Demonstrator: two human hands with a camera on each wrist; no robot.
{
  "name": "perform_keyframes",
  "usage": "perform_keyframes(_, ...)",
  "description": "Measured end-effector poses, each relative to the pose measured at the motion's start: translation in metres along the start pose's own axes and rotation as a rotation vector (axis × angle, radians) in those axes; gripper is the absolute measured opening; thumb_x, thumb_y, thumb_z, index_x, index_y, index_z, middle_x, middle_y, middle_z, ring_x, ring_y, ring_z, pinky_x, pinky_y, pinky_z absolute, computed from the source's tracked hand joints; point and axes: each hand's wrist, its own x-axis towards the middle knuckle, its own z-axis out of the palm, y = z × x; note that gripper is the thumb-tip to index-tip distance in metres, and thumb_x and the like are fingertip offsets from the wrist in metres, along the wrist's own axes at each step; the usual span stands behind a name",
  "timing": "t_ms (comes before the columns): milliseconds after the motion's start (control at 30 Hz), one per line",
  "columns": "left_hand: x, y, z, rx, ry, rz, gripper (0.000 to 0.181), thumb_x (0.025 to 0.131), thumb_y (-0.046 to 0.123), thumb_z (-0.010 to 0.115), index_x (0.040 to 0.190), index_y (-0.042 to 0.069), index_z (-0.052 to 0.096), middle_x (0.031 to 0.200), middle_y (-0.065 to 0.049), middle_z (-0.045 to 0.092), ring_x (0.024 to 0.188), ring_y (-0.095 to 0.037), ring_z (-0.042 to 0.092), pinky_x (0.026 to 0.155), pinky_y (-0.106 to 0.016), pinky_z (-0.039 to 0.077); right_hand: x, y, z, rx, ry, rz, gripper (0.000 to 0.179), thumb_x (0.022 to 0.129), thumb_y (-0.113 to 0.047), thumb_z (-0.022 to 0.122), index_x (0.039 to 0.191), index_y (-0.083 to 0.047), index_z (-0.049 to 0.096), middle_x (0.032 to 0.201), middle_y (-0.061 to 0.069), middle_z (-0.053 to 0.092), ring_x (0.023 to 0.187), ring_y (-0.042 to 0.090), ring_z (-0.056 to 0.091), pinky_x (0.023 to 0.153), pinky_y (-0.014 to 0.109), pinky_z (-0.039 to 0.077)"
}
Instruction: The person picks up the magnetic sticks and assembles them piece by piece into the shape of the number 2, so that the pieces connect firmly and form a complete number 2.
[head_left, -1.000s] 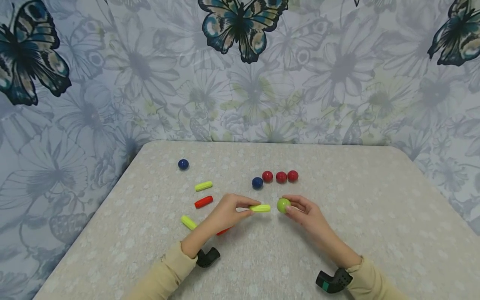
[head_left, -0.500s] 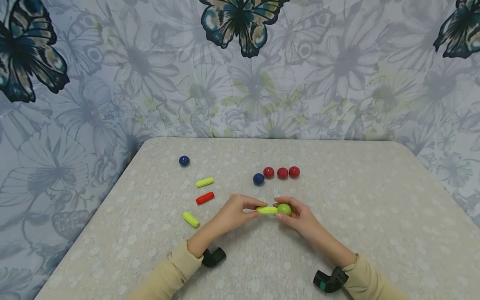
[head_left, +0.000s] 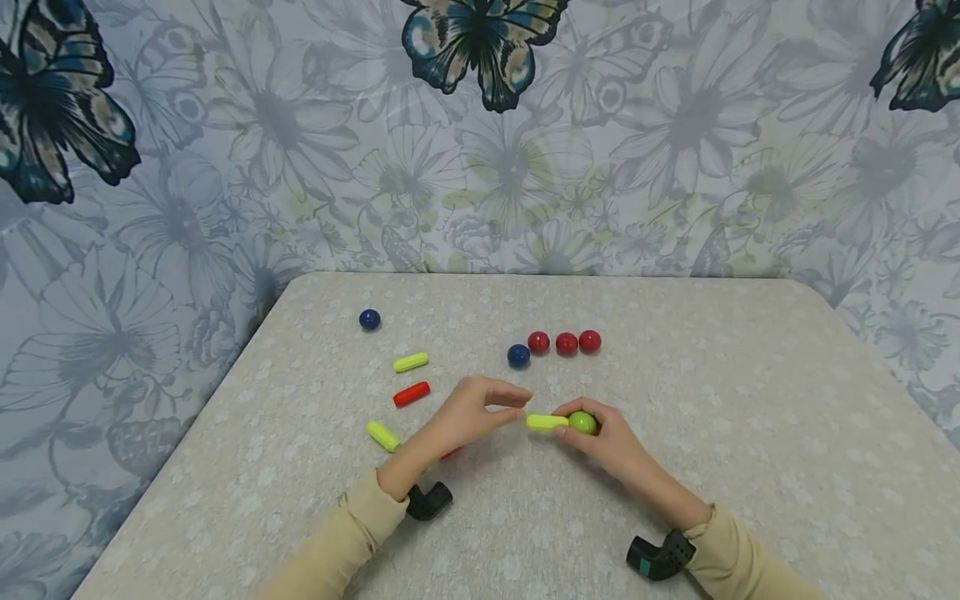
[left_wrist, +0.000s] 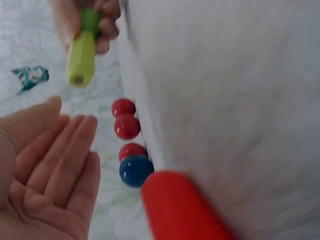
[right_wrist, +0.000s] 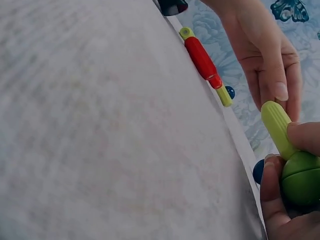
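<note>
My right hand holds a green ball near the middle of the table, its fingertips around where a yellow-green ridged stick meets it. The stick points left from the ball, end against it. In the left wrist view a small hole shows in the stick's free end. My left hand is just left of that end, fingers extended and holding nothing. Below the left hand, a red stick lies on the table, mostly hidden by the forearm in the head view.
Behind the hands sit a blue ball and three red balls in a row. Another blue ball is at the far left. Left of the left hand lie a red stick and two yellow-green sticks on the patterned tablecloth.
The yellow-green stick in the left hand has come up against the green ball. The left hand then has let go, and the right hand has moved slightly right with both pieces.
</note>
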Motion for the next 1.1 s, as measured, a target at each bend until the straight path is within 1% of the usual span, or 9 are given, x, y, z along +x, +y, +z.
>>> perform_keyframes(100, 0.014, -0.002, -0.011, 0.038, 0.076, -0.045, 0.033, 0.087, 0.008, 0.068, 0.119, 0.002, 0.063, 0.115, -0.006, 0.063, 0.104, -0.017, 0.06, 0.087, -0.034, 0.047, 0.001, 0.002, -0.002, -0.003, 0.012, -0.003, 0.02, 0.086, -0.014, 0.07, 0.104, -0.007, 0.066, 0.1, 0.008, 0.06, 0.078, 0.021, 0.048, 0.064, 0.027, 0.042)
perform_keyframes(200, 0.034, -0.003, -0.019, 0.132, 0.103, -0.111, 0.043, 0.086, 0.013, 0.069, 0.127, 0.003, 0.058, 0.126, -0.009, 0.057, 0.11, -0.023, 0.056, 0.089, -0.038, 0.046, 0.002, 0.004, -0.004, 0.02, 0.015, 0.015, 0.02, 0.086, -0.014, 0.069, 0.104, -0.007, 0.066, 0.098, 0.01, 0.059, 0.075, 0.021, 0.049, 0.061, 0.026, 0.044)
perform_keyframes(300, 0.053, -0.005, -0.021, 0.229, 0.08, -0.201, 0.053, 0.085, 0.019, 0.071, 0.133, 0.006, 0.052, 0.133, -0.01, 0.05, 0.115, -0.026, 0.053, 0.09, -0.039, 0.045, 0.002, 0.004, -0.005, 0.046, 0.016, 0.036, 0.021, 0.087, -0.015, 0.069, 0.105, -0.006, 0.065, 0.096, 0.01, 0.058, 0.071, 0.02, 0.05, 0.058, 0.026, 0.045)
perform_keyframes(400, 0.068, -0.01, -0.02, 0.29, 0.05, -0.284, 0.056, 0.084, 0.023, 0.073, 0.133, 0.006, 0.052, 0.132, -0.009, 0.052, 0.114, -0.024, 0.053, 0.09, -0.036, 0.045, 0.003, 0.005, -0.005, 0.065, 0.024, 0.06, 0.023, 0.087, -0.015, 0.069, 0.107, -0.004, 0.065, 0.096, 0.01, 0.057, 0.069, 0.019, 0.051, 0.057, 0.025, 0.046)
perform_keyframes(567, 0.08, -0.021, -0.014, 0.425, 0.029, -0.277, 0.046, 0.083, 0.021, 0.074, 0.123, 0.003, 0.06, 0.115, -0.01, 0.062, 0.104, -0.021, 0.057, 0.089, -0.033, 0.045, 0.002, 0.005, -0.005, 0.079, 0.042, 0.079, 0.025, 0.087, -0.013, 0.069, 0.109, -0.003, 0.064, 0.097, 0.009, 0.056, 0.071, 0.019, 0.05, 0.057, 0.025, 0.046)
perform_keyframes(667, 0.079, -0.024, -0.012, 0.48, 0.041, -0.258, 0.042, 0.082, 0.02, 0.075, 0.119, 0.004, 0.064, 0.108, -0.008, 0.064, 0.099, -0.02, 0.058, 0.086, -0.032, 0.046, 0.003, 0.005, -0.004, 0.078, 0.052, 0.09, 0.025, 0.087, -0.013, 0.069, 0.109, -0.003, 0.063, 0.097, 0.009, 0.055, 0.072, 0.019, 0.05, 0.057, 0.025, 0.046)
perform_keyframes(767, 0.073, -0.022, -0.013, 0.456, 0.06, -0.257, 0.039, 0.081, 0.02, 0.076, 0.115, 0.004, 0.065, 0.104, -0.007, 0.064, 0.094, -0.019, 0.058, 0.083, -0.032, 0.046, 0.005, 0.007, -0.004, 0.076, 0.062, 0.103, 0.025, 0.087, -0.013, 0.069, 0.108, -0.002, 0.063, 0.095, 0.01, 0.055, 0.072, 0.019, 0.05, 0.057, 0.025, 0.046)
perform_keyframes(933, 0.052, -0.01, -0.02, 0.327, 0.066, -0.212, 0.035, 0.079, 0.017, 0.077, 0.11, 0.005, 0.066, 0.097, -0.004, 0.064, 0.089, -0.017, 0.058, 0.076, -0.03, 0.048, 0.007, 0.009, -0.005, 0.053, 0.086, 0.113, 0.024, 0.087, -0.013, 0.069, 0.108, -0.003, 0.063, 0.097, 0.011, 0.055, 0.074, 0.019, 0.05, 0.058, 0.025, 0.046)
perform_keyframes(1100, 0.027, -0.003, -0.02, 0.202, 0.013, -0.165, 0.032, 0.079, 0.012, 0.077, 0.108, 0.007, 0.065, 0.1, -0.003, 0.063, 0.086, -0.015, 0.06, 0.072, -0.026, 0.05, 0.009, 0.008, -0.009, 0.012, 0.118, 0.11, 0.024, 0.087, -0.014, 0.069, 0.108, -0.004, 0.063, 0.098, 0.011, 0.055, 0.076, 0.02, 0.048, 0.058, 0.026, 0.045)
